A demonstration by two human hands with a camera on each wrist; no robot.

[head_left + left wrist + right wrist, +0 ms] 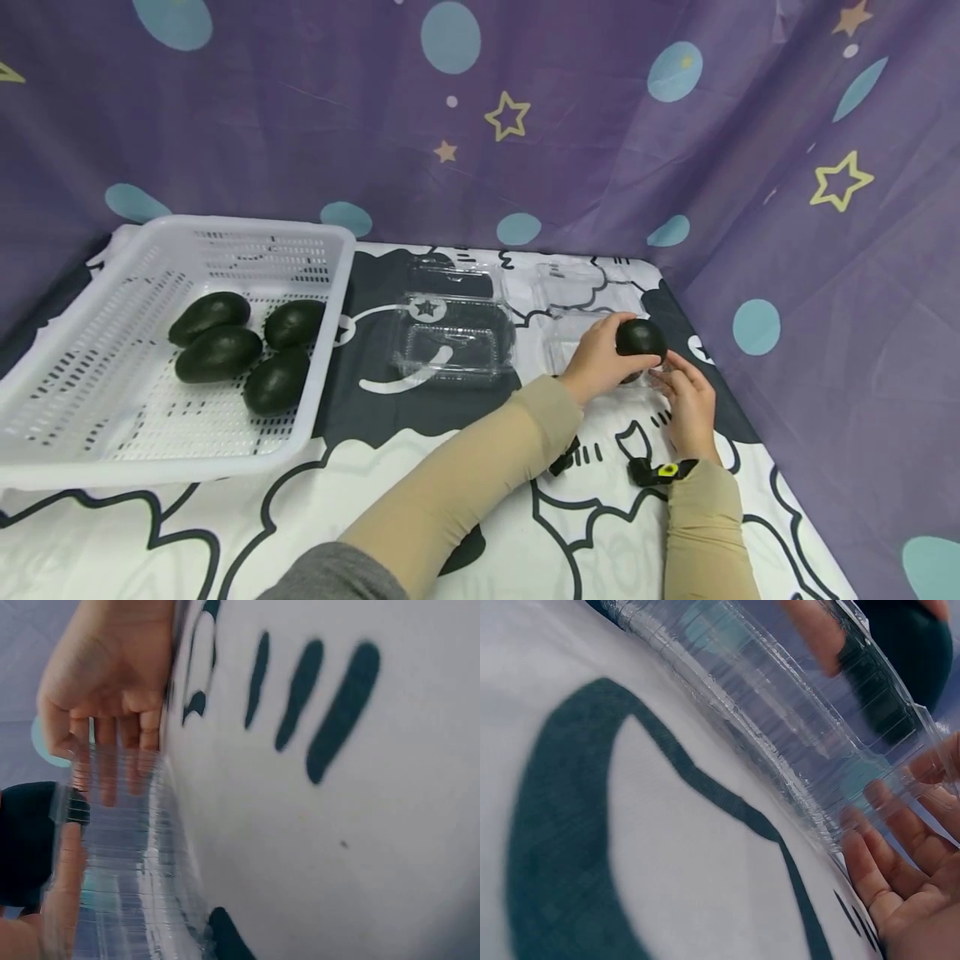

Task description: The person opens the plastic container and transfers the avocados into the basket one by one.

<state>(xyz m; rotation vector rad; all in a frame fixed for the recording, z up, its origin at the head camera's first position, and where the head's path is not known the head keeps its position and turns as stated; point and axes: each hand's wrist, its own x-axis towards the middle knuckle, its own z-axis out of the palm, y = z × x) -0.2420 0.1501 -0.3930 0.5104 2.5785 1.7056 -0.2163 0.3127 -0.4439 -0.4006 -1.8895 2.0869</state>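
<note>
My left hand [602,358] grips a dark green avocado [642,337] over the clear plastic clamshell box [561,337] on the right. In the left wrist view the avocado [26,840] shows behind the box's see-through wall. My right hand [692,406] is at the near right corner of that box. Seen from the right wrist, its loosely extended fingers [900,829] touch the clear side wall [780,727], with the thumb up near the rim. The box's lid [588,283] lies folded back toward the curtain.
A second clear clamshell box [456,337] stands open to the left of the first. Further left is a white perforated basket [341,275] with several avocados [219,354] in it. A patterned cloth [360,517] covers the table; a purple curtain [360,125] hangs behind and at the right.
</note>
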